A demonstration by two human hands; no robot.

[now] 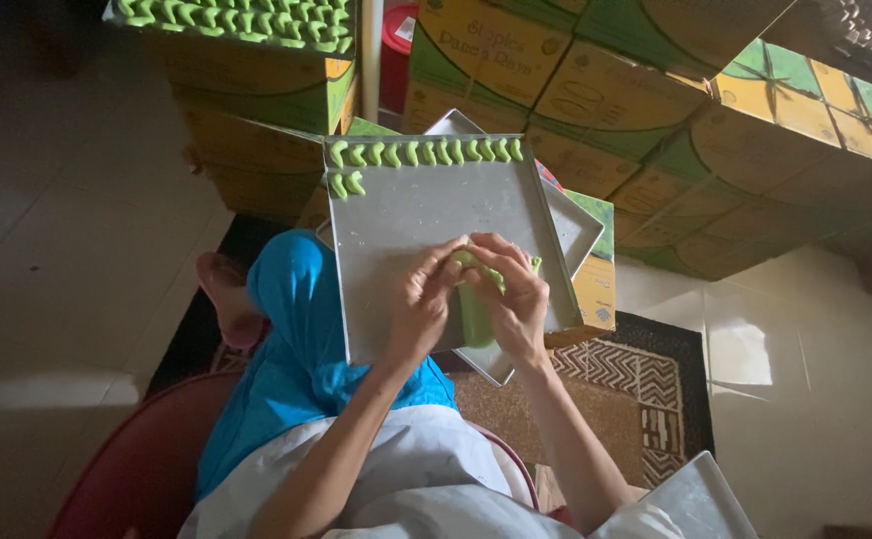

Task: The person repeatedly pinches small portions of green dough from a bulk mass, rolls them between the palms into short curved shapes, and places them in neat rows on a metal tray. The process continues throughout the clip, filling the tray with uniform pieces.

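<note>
A lump of green dough (476, 299) sits between both hands above the near edge of the metal tray (426, 215) resting on the person's lap. The left hand (424, 299) and right hand (516, 294) are both curled closed around it, fingertips meeting on top. Along the tray's far edge runs 1 row of curved green pieces (424, 153), with 2 more starting a 2nd row at the left. Even, light pinching would probably keep each new piece matching those. Stacked cardboard boxes (616, 90) stand beyond; a patterned mat (646, 399) lies below.
</note>
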